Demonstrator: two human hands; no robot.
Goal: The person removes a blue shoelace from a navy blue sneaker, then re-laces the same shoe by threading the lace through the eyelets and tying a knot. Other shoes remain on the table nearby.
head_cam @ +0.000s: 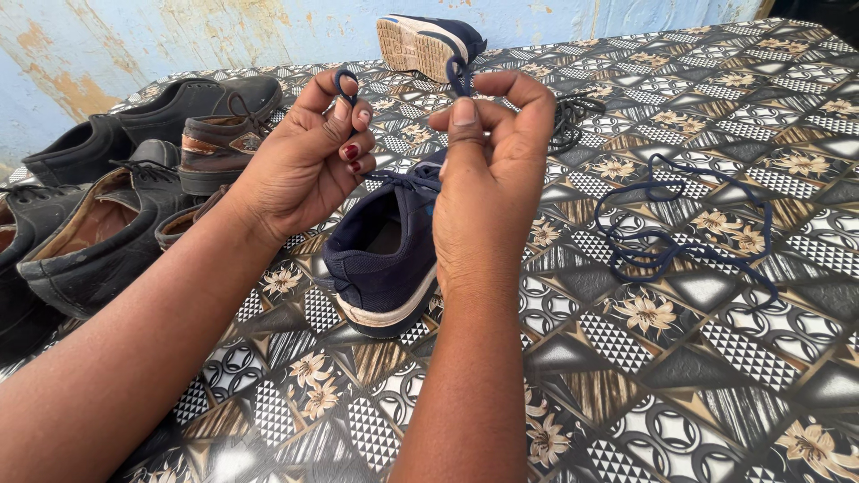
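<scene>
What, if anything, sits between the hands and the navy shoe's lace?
Nothing visible. The left hand and right hand each already pinch a loop of the navy lace above the navy shoe.

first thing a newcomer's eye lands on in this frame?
Centre frame, the left hand and right hand each pinch a loop of dark blue lace above a navy canvas shoe on the patterned tablecloth. At the left edge sits a pile of black leather shoes; a loose blue lace lies to the right.

Shoe-repair stall, worn black shoes (pixel 98 224), peeling blue wall (pixel 179 36)
</scene>
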